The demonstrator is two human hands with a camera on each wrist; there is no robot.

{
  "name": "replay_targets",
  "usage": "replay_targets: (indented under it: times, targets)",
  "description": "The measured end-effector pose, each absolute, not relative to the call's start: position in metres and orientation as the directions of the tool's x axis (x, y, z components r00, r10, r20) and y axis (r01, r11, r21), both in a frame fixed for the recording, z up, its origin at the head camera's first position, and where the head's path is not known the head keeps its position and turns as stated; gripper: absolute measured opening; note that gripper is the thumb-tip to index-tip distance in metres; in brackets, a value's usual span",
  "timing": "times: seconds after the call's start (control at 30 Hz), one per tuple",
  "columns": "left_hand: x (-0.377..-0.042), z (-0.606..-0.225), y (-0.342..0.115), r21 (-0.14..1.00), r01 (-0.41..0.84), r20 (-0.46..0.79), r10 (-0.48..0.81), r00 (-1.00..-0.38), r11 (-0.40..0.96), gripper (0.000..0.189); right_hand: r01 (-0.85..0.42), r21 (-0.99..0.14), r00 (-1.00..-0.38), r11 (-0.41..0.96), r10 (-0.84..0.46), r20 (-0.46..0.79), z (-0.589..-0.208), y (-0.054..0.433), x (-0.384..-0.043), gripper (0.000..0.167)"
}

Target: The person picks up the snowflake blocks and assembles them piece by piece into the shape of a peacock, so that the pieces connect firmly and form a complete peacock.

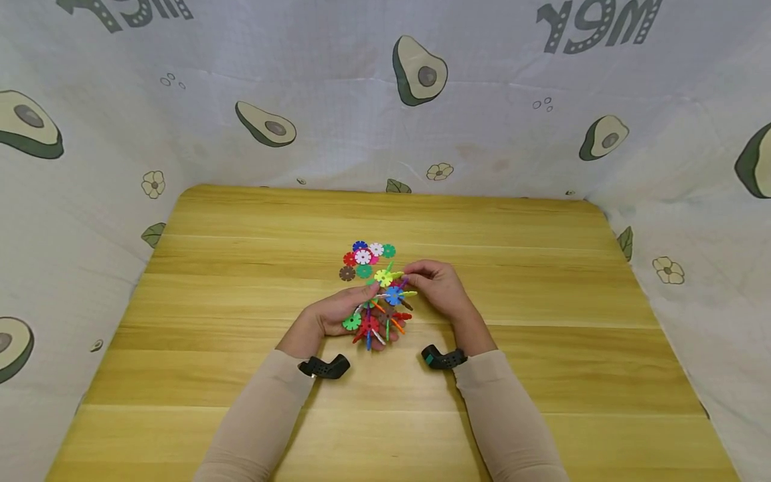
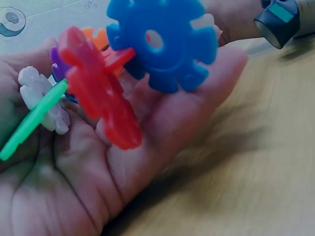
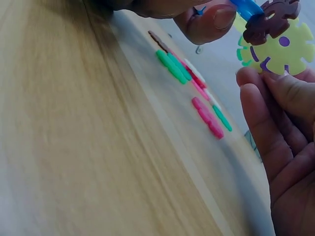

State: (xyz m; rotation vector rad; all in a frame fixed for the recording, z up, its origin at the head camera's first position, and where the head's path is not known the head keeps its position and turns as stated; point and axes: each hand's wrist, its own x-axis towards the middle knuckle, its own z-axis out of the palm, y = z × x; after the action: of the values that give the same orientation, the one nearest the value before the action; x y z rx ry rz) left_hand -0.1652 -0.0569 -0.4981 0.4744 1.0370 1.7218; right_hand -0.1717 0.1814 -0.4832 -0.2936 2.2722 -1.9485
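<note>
My left hand (image 1: 343, 309) holds a ball-like cluster of interlocking snowflake discs (image 1: 369, 326), its thumb on the upper side and its fingers underneath. The discs are notched plastic rounds in several colours, slotted together at angles. In the left wrist view, a blue disc (image 2: 165, 44) and a red disc (image 2: 101, 91) stand above the palm. My right hand (image 1: 438, 288) pinches a purple snowflake disc (image 1: 405, 280) at the cluster's upper right. A yellow disc (image 3: 280, 51) partly hides that purple disc in the right wrist view. Whether the purple disc is slotted in I cannot tell.
Just beyond the cluster, several loose snowflake discs lie on the wooden table (image 1: 542, 375), among them a brown disc (image 1: 347, 273) and a green disc (image 1: 388, 250). A printed cloth (image 1: 337, 73) hangs behind the table and along its sides.
</note>
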Motion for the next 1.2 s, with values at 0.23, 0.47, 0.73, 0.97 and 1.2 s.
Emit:
replay_targets:
  times: [0.23,0.47,0.73,0.97,1.2]
  targets:
    - [-0.167,-0.498,-0.058,0.790,-0.589,-0.116,0.900,-0.420,-0.173,0.076,-0.087,-0.970,-0.983,0.228,-0.179,0.046,-0.486,0.181,-0.173,0.019]
    - [-0.171,-0.498,-0.059,0.798,-0.506,-0.018,0.826,-0.564,-0.328,0.080,-0.144,-0.834,-0.979,0.533,-0.202,0.039,-0.490,0.182,-0.175,0.022]
    - [-0.175,-0.495,-0.059,0.779,-0.396,-0.012,0.620,-0.785,-0.486,0.070,-0.225,-0.631,-0.963,0.743,-0.269,0.026,-0.488,0.177,-0.175,0.037]
    - [-0.175,-0.494,-0.059,0.745,-0.337,-0.017,0.489,-0.872,-0.575,0.065,-0.188,-0.639,-0.969,0.746,-0.245,-0.001,-0.487,0.171,-0.173,0.026]
    - [-0.175,-0.492,-0.058,0.668,-0.273,-0.010,0.359,-0.933,-0.693,0.060,-0.152,-0.767,-0.971,0.624,-0.239,-0.002,-0.486,0.169,-0.172,0.021]
